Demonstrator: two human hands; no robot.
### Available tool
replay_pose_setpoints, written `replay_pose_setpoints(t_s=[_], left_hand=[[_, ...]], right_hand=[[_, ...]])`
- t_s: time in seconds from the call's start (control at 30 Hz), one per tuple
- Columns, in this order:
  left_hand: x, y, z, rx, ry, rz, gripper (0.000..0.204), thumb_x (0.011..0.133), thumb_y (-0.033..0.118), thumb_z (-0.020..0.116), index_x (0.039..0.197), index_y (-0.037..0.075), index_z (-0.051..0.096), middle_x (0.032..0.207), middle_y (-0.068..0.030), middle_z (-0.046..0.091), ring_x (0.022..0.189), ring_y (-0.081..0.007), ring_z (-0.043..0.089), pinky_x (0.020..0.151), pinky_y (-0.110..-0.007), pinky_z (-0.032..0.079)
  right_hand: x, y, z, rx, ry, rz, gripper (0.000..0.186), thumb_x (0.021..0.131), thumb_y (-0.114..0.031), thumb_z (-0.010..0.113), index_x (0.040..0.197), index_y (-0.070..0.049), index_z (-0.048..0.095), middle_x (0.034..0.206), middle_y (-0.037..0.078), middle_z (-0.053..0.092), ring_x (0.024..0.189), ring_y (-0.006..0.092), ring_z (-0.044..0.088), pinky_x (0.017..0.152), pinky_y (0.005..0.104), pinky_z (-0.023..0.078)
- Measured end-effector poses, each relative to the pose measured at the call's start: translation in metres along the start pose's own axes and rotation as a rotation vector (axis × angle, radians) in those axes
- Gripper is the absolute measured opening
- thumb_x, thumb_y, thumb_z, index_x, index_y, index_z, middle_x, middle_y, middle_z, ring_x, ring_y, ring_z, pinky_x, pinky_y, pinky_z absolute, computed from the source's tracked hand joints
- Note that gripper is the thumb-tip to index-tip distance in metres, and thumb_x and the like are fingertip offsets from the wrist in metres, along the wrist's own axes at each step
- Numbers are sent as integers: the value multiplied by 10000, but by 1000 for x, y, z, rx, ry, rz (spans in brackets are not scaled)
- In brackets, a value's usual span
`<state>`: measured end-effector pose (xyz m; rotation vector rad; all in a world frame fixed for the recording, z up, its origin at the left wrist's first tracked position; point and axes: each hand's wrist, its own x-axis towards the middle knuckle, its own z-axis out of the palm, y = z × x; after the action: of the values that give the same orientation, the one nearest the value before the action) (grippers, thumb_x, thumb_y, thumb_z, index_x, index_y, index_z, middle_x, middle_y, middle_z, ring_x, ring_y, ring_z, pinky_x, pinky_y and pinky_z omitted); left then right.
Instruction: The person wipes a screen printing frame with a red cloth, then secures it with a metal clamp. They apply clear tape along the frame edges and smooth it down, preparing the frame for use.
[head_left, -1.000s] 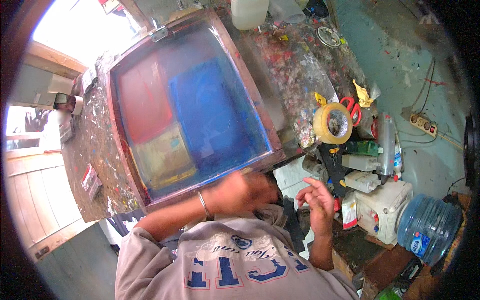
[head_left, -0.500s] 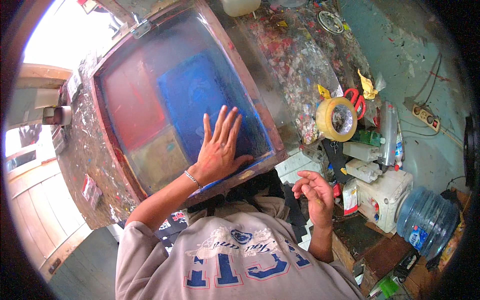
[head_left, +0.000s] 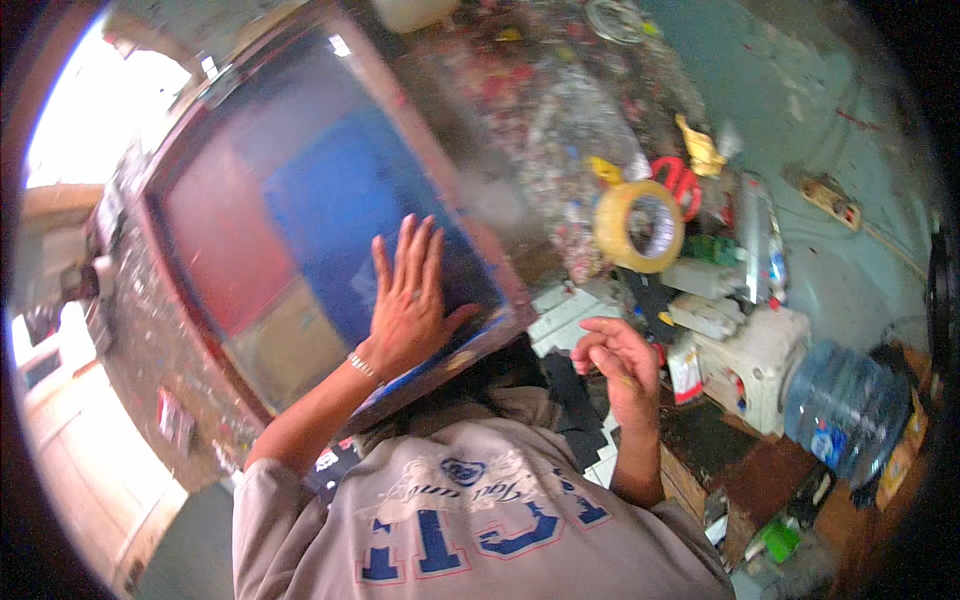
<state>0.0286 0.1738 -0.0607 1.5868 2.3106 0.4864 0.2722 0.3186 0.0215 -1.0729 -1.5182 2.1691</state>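
My left hand [head_left: 405, 310] lies flat with fingers spread on the blue area [head_left: 330, 180] of a wood-framed screen [head_left: 405, 120], over its lower right part. The screen also has a red patch [head_left: 220, 250] and a dull yellowish one [head_left: 285, 350]. Just outside the screen's lower right corner, my right hand [head_left: 620, 375] is raised with loosely bent, separated fingers and nothing visible in them. The picture is somewhat blurred.
A paint-spattered table [head_left: 540, 80] carries a tape roll [head_left: 610, 225], red scissors [head_left: 680, 175] and crumpled yellow material [head_left: 700, 150]. At right are a white container [head_left: 760, 370], a blue water jug [head_left: 840, 410] and a wall power strip [head_left: 830, 205]. A wooden door [head_left: 90, 440] is at left.
My left hand has risen from below the screen's lower edge onto its blue area, fingers spread. The view has shifted, moving the screen leftward. My right hand keeps much the same pose.
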Motion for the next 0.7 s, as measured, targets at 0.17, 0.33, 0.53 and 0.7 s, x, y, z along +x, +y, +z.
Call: replay_pose_setpoints(t_s=[0.17, 0.33, 0.53, 0.7], left_hand=[[0, 11, -11, -84, 22, 38, 982, 781, 336, 828, 1516, -30, 289, 1593, -255, 254, 1530, -432, 152, 1233, -602, 105], [28, 22, -24, -317, 195, 197, 828, 765, 225, 834, 1456, 33, 421, 1449, -217, 474, 1398, -415, 396, 1157, -527, 350], [128, 55, 5, -132, 154, 241, 611, 806, 401, 754, 1316, 96, 610, 1351, -138, 603, 1277, -316, 527, 1147, -450, 335], [138, 51, 23, -154, 152, 316, 144, 835, 244, 654, 923, 136, 690, 959, -51, 672, 1030, -234, 623, 1001, -407, 391]], right_hand=[[8, -13, -20, -123, 181, -102, 306, 966, -88, 641, 1249, 23, 605, 953, 79, 685, 863, 127, 631, 797, 276, 513], [30, -16, -36, -577, 395, -149, 433, 885, -112, 755, 1279, -24, 598, 1038, 87, 680, 955, 184, 636, 869, 340, 518], [62, -19, -40, -1452, 395, -399, 751, 719, -206, 862, 1383, -77, 535, 1296, 121, 611, 1240, 338, 483, 1082, 503, 339], [76, -8, -56, -1651, 300, -413, 581, 750, -206, 834, 1265, -53, 614, 1260, 88, 648, 1215, 287, 510, 1067, 509, 285]])
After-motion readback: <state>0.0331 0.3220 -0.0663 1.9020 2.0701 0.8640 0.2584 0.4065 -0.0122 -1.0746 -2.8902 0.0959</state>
